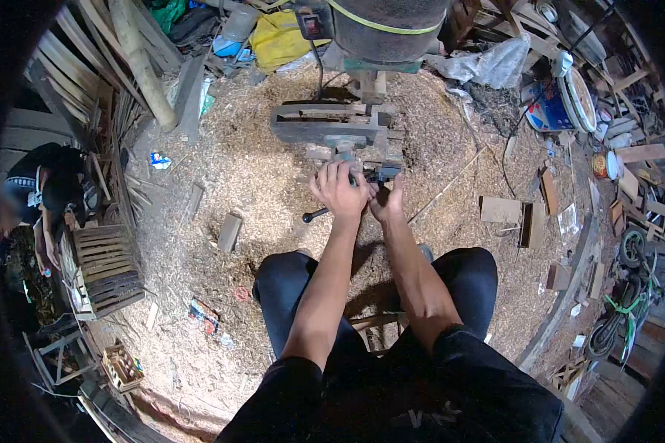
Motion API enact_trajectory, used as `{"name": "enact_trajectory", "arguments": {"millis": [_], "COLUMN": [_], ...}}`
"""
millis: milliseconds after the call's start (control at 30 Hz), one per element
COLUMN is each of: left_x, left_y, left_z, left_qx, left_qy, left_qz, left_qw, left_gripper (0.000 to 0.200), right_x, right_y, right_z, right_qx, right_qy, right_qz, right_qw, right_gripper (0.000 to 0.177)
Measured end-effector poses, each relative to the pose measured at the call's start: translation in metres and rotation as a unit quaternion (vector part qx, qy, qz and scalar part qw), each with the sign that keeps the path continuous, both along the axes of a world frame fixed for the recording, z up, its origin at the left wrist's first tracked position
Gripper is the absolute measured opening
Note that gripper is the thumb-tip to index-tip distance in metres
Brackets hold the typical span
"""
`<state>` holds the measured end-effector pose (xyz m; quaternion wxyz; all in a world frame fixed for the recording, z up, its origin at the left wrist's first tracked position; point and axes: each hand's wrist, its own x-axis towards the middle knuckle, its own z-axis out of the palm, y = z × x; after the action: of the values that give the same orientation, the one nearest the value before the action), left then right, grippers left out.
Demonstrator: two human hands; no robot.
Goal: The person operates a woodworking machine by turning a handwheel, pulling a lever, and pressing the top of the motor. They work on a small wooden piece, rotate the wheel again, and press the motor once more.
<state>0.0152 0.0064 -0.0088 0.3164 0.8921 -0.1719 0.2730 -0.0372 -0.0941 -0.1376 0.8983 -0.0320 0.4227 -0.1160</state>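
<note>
I sit above a floor thick with wood shavings. My left hand [338,190] is closed around a dark metal tool whose handle end [314,215] sticks out to the lower left. My right hand [389,198] grips the same tool near its dark head [382,174]. Both hands are pressed close together just below a grey metal machine [325,124] with a motor [388,29] above it. My knees in dark trousers are below the hands.
Another person [48,196] crouches at the far left beside slatted wooden crates [107,269]. Wooden blocks [229,231] and boards [501,209] lie on the shavings. A white bucket [569,100], timber poles [144,63] and a coiled hose [613,325] ring the area.
</note>
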Motion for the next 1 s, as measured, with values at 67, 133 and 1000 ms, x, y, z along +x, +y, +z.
{"name": "enact_trajectory", "arguments": {"millis": [67,133,1000], "left_x": [0.001,0.001,-0.003], "left_y": [-0.001,-0.002,-0.006], "left_z": [-0.006,-0.005,-0.001], "left_qx": [-0.007,-0.006,-0.03], "left_qy": [0.005,0.0,0.018], "left_qz": [0.009,0.022,0.034], "left_qw": [1.0,1.0,0.999], "left_gripper": [0.016,0.016,0.014], "right_x": [0.013,0.002,-0.01], "right_y": [0.001,-0.004,-0.006], "right_z": [0.02,0.037,0.008], "right_qx": [-0.045,-0.102,-0.438], "right_qy": [0.056,0.071,0.224], "right_qz": [-0.123,-0.108,-0.121], "right_qw": [0.99,0.986,0.862], "right_gripper": [0.074,0.056,0.052]}}
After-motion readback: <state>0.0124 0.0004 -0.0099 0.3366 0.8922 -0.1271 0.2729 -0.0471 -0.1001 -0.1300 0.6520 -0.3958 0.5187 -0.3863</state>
